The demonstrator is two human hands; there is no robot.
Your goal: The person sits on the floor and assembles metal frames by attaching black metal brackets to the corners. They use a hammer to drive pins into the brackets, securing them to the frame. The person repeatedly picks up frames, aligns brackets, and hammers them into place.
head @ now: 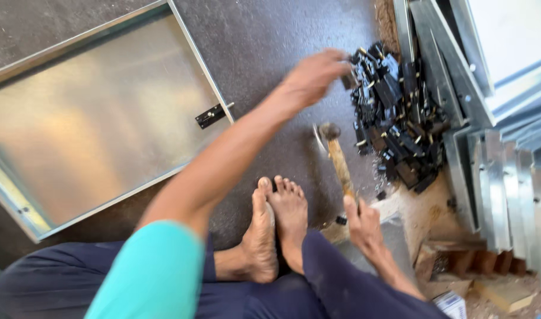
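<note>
1. The left hand (313, 75) reaches out over the edge of a pile of small black latches (394, 115). Its fingers are curled at one piece, but blur hides whether they grip it.
2. The right hand (363, 227) is closed around the lower end of a hammer (337, 158) with a wooden handle.
3. The hammer's long axis runs away from the right hand, tilted slightly left. Its metal head lies between the two hands, on the dark floor (264, 35).
4. A small white box with blue print (451, 304) sits just below the right wrist.
5. Left of the left forearm lies a flat metal panel (93, 118) with one black latch (210, 116) on its rim.
6. Stacked metal frames (507, 177) stand beyond the pile.
</note>
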